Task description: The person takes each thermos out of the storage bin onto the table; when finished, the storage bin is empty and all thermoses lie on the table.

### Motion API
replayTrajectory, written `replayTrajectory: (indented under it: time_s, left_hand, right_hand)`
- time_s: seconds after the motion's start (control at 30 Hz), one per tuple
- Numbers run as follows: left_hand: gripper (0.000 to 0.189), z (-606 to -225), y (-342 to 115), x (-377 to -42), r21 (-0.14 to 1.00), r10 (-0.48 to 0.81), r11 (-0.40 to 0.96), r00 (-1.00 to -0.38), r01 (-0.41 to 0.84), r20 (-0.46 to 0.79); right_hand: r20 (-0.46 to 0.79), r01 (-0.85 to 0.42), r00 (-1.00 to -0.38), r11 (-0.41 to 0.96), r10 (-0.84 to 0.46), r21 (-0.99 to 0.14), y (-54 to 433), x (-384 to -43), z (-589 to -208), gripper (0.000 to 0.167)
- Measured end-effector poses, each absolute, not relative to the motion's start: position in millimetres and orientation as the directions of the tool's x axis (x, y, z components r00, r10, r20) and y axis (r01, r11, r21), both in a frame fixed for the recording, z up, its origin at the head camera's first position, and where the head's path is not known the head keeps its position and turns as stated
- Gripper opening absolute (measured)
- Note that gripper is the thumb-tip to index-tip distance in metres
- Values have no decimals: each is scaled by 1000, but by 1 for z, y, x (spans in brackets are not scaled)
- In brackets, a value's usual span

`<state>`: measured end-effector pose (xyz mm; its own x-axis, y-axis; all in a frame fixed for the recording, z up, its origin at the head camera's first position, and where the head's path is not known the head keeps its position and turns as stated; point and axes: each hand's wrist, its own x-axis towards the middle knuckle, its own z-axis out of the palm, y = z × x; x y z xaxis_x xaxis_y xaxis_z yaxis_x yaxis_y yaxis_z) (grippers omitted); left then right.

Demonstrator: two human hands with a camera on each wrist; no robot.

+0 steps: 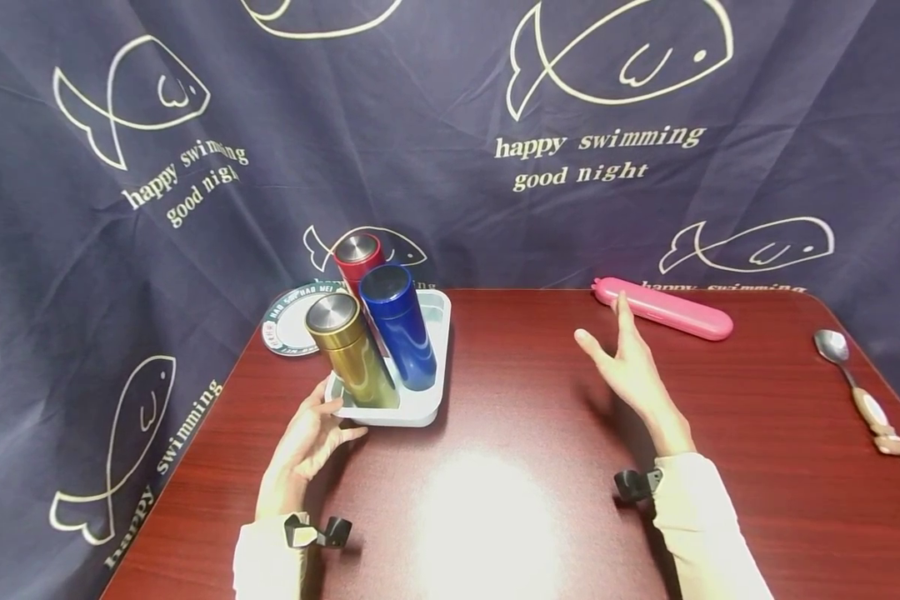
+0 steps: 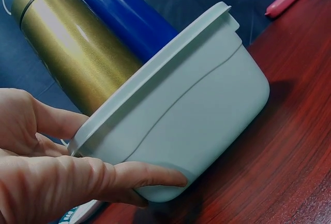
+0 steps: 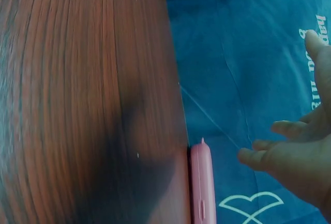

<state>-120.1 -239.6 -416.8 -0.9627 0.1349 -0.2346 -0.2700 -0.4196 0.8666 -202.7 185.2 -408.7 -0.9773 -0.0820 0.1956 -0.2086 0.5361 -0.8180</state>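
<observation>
A pale plastic basin (image 1: pixel 418 414) at the left of the table holds a gold flask (image 1: pixel 360 367), a blue flask (image 1: pixel 405 337) and a red flask (image 1: pixel 360 260), whose lower part is hidden. My left hand (image 1: pixel 309 442) grips the basin's near left corner. In the left wrist view, fingers touch the rim and outer wall of the basin (image 2: pixel 201 110), which appears tilted there. To the right, my right hand (image 1: pixel 633 371) hovers above the table with fingers spread and holds nothing. It is nearest a pink oblong case (image 1: pixel 671 311), also visible in the right wrist view.
A round plate (image 1: pixel 273 337) with a dark patterned rim lies behind the basin at the left edge. Near the right edge of the table (image 1: pixel 525 358) is a spoon (image 1: pixel 862 404) with a decorated handle. A dark fish-print curtain (image 1: pixel 450 150) hangs behind the table and along its left side.
</observation>
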Motion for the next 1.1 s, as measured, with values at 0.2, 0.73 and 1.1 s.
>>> replayTrajectory:
  time_s: [0.2,0.73,1.1]
  left_hand:
    - [63,-416,-241,-119,871,132,-416,-965,-260,-225]
    - [64,-419,-242,-115,867,105,-425,-966,-260,-238]
    - [63,-421,-239,-116,874,120,-423,-971,-240,-208]
  right_hand:
    - [233,-245,-968,515,-91,-822,168,-209,-408,95]
    - [226,-272,-962,460,-153,-846,122,-220,-411,107]
    - [239,-301,-951,417,-195,-858,92,-221,-409,108]
